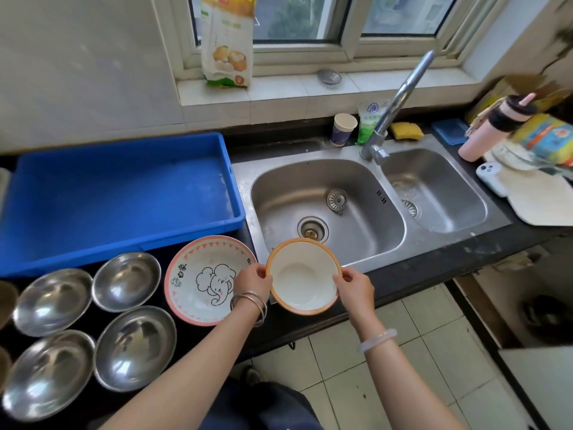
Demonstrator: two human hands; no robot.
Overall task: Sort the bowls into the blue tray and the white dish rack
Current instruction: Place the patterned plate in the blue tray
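Note:
An orange-rimmed white bowl (pixel 302 276) is held over the front edge of the sink, tilted toward me. My left hand (pixel 252 280) grips its left rim and my right hand (pixel 356 285) grips its right rim. Left of it, a pink-rimmed bowl with an elephant drawing (pixel 201 274) rests on the dark counter. Several steel bowls (pixel 127 280) sit in a cluster at the lower left. The blue tray (pixel 124 169) lies empty behind them. The white dish rack (pixel 527 169) is partly visible at the far right, with things piled on it.
A double steel sink (pixel 341 193) with a tall tap (pixel 400 100) fills the middle. A paper cup (pixel 342 128), a soap pouch, a yellow sponge (pixel 406 130) and a pink bottle (pixel 493 131) stand behind it. A flour bag (pixel 226 41) leans on the windowsill.

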